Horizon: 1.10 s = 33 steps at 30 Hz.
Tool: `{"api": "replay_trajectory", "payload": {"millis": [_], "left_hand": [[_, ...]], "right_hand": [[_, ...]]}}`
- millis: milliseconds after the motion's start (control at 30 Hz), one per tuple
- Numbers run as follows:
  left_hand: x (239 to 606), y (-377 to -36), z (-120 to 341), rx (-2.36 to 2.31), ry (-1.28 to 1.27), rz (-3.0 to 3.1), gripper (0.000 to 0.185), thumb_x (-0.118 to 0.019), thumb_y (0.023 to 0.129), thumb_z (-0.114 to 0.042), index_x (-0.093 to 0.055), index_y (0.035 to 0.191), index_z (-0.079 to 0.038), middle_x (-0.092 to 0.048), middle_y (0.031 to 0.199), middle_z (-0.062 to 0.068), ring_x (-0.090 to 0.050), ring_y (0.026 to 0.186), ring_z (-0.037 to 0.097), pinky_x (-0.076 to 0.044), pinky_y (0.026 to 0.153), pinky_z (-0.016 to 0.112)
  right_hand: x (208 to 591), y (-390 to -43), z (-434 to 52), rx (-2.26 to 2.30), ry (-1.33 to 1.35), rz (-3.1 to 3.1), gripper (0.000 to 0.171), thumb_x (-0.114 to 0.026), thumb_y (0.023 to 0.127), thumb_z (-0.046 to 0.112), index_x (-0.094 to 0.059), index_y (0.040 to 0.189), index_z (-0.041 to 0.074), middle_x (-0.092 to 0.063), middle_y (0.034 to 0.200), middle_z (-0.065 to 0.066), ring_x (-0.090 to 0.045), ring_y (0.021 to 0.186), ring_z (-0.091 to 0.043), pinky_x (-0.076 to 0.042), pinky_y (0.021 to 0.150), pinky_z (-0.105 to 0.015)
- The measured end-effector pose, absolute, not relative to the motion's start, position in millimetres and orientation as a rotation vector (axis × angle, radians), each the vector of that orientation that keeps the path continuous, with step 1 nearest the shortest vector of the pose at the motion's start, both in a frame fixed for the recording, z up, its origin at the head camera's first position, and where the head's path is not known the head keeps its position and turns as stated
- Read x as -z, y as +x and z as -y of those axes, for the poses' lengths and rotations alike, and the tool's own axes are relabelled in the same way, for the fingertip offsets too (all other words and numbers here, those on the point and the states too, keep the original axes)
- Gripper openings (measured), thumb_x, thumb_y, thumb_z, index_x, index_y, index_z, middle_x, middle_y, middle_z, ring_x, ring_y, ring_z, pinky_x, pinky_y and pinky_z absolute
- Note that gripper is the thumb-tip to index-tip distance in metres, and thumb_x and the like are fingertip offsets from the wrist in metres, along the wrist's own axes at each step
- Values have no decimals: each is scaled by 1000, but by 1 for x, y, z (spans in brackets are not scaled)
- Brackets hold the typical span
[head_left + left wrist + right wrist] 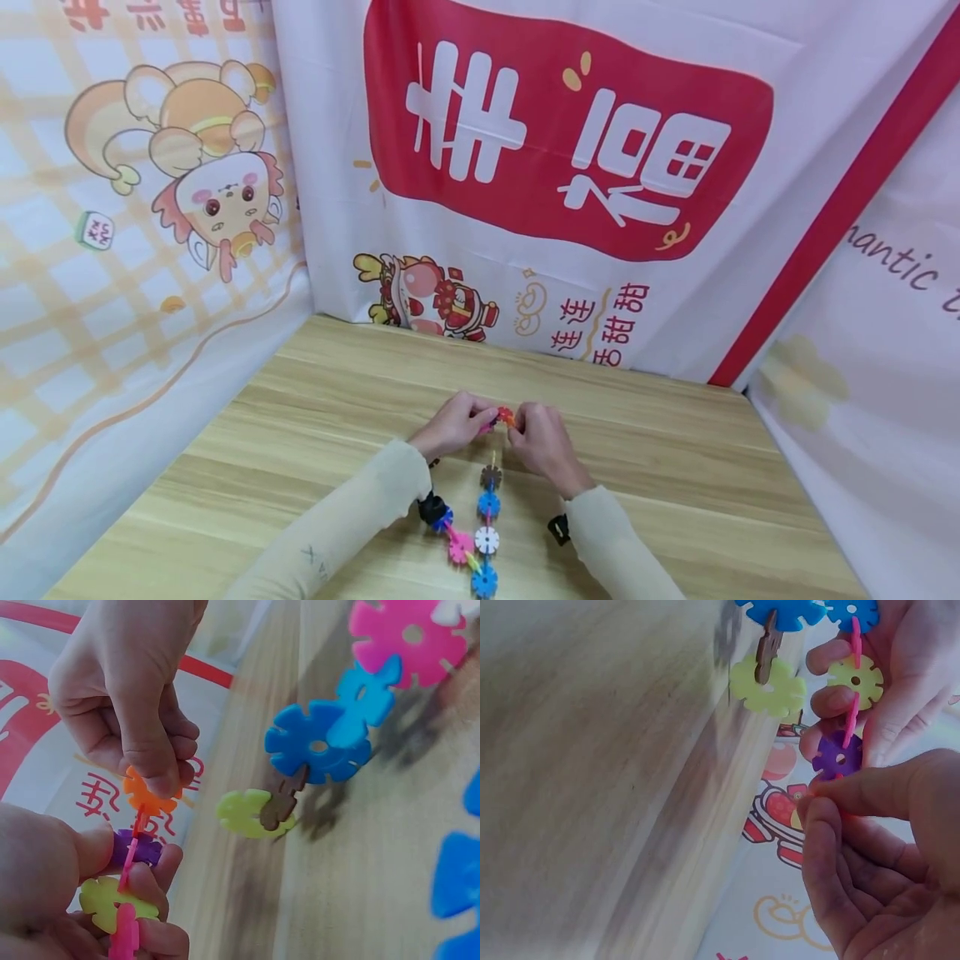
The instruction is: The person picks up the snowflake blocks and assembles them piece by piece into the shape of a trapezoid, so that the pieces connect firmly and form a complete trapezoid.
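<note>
While the left hand grips the purple disc, the right hand's fingers pinch the orange disc just beside it above the bench.

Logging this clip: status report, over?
Left hand grips snowflake-disc chain. Right hand pinches orange disc at chain's end. Loose disc chain on table, clear of hands.

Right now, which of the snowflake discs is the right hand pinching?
The orange disc, at the end of the chain: the right hand pinches it, while the purple disc and yellow-green disc sit in the left hand.
</note>
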<state>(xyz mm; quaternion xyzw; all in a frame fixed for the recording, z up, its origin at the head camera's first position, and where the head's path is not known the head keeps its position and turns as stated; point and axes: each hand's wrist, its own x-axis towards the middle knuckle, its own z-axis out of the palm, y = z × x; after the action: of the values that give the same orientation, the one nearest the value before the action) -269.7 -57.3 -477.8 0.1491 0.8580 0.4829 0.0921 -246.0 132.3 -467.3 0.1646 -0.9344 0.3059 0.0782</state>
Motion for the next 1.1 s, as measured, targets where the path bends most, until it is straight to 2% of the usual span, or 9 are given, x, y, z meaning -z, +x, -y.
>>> {"api": "replay_trajectory", "payload": {"millis": [333, 400, 567, 667, 733, 800, 900, 1000, 1100], "left_hand": [[477, -268, 56, -1429, 467, -2539, 30, -55, 112, -23, -80, 107, -9, -71, 93, 27, -48, 64, 11, -37, 54, 20], [476, -269, 57, -1422, 491, -2545, 30, -55, 111, -23, -79, 106, -6, -71, 93, 28, -48, 63, 10, -37, 52, 20], [478, -276, 60, -1495, 404, -2497, 28, -58, 110, -25, -76, 122, -8, -74, 98, 21, -48, 60, 11, -39, 49, 21], [483, -281, 65, -1577, 328, -2427, 31, -57, 110, -28, -72, 131, -10, -74, 104, 18, -57, 68, 14, -50, 58, 25], [487, -283, 69, -1614, 293, -2396, 31, -57, 110, -28, -70, 133, -11, -74, 107, 15, -63, 79, 16, -57, 72, 31], [490, -284, 74, -1648, 267, -2368, 31, -56, 111, -28, -68, 133, -10, -73, 109, 14, -66, 93, 19, -58, 90, 37], [491, -284, 79, -1660, 221, -2349, 32, -55, 111, -29, -66, 135, -12, -72, 113, 10, -67, 101, 20, -55, 100, 40], [488, -283, 82, -1676, 205, -2318, 34, -55, 111, -30, -64, 137, -10, -72, 116, 12, -67, 102, 21, -57, 96, 39], [486, -282, 85, -1713, 202, -2268, 33, -56, 111, -28, -64, 136, -8, -71, 118, 15, -67, 99, 20, -60, 85, 35]], "right_hand": [[467, -246, -133, -893, 489, 2833, 23, -73, 90, -1, -64, 72, 9, -61, 64, 0, -54, 54, -11, -44, 48, -21], [468, -247, -133, -915, 476, 2826, 22, -74, 91, 0, -66, 73, 8, -62, 66, -1, -54, 55, -11, -45, 49, -21], [472, -249, -135, -1054, 432, 2794, 20, -78, 94, 9, -68, 78, 8, -66, 70, -2, -56, 59, -10, -47, 50, -20], [474, -249, -137, -1140, 379, 2829, 20, -81, 94, 18, -69, 80, 10, -67, 71, -1, -57, 59, -10, -48, 50, -20], [475, -248, -136, -1161, 363, 2912, 26, -82, 94, 26, -70, 77, 10, -66, 67, 0, -54, 55, -10, -45, 47, -21], [477, -246, -135, -1155, 397, 3009, 32, -81, 94, 34, -72, 75, 10, -63, 62, 1, -50, 52, -9, -41, 45, -21], [480, -242, -131, -1138, 481, 3126, 43, -80, 93, 44, -69, 67, 12, -54, 53, 6, -41, 47, -8, -33, 43, -22], [483, -238, -128, -1136, 544, 3158, 46, -81, 92, 43, -64, 61, 14, -46, 50, 10, -38, 47, -7, -30, 44, -22], [484, -236, -126, -1187, 565, 3146, 45, -81, 94, 36, -62, 60, 12, -47, 51, 9, -38, 48, -8, -29, 46, -23]]}}
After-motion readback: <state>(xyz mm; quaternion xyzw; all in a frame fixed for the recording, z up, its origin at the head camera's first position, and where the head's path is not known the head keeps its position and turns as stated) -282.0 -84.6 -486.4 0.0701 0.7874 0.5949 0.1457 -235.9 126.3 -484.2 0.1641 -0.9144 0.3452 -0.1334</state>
